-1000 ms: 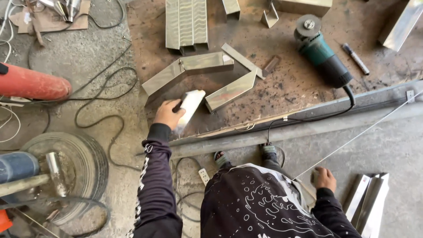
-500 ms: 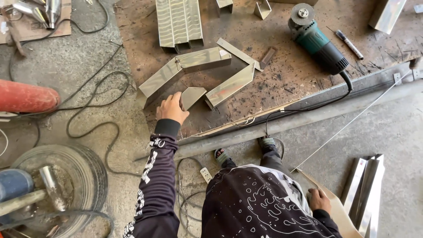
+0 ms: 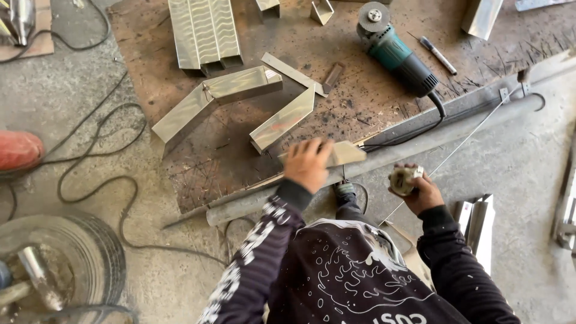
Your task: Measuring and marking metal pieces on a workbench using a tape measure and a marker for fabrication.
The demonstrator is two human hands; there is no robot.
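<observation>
Concrete workshop floor [image 3: 528, 180], low rusty steel bench [image 3: 372, 96] over it. On the bench: angle grinder [image 3: 396, 51], marker [image 3: 438, 55], ribbed metal sheet [image 3: 204, 33], bent shiny channel [image 3: 210, 99], flat strip [image 3: 294, 73], second channel piece [image 3: 283, 120]. Black cables [image 3: 90, 174] looping over the floor at left, beside a red cylinder [image 3: 18, 150]. Left hand [image 3: 307, 163] closed around a small metal piece [image 3: 348, 153] at the bench's near edge. Right hand [image 3: 417, 186], just off the bench, gripping a crumpled rag-like wad [image 3: 403, 178].
</observation>
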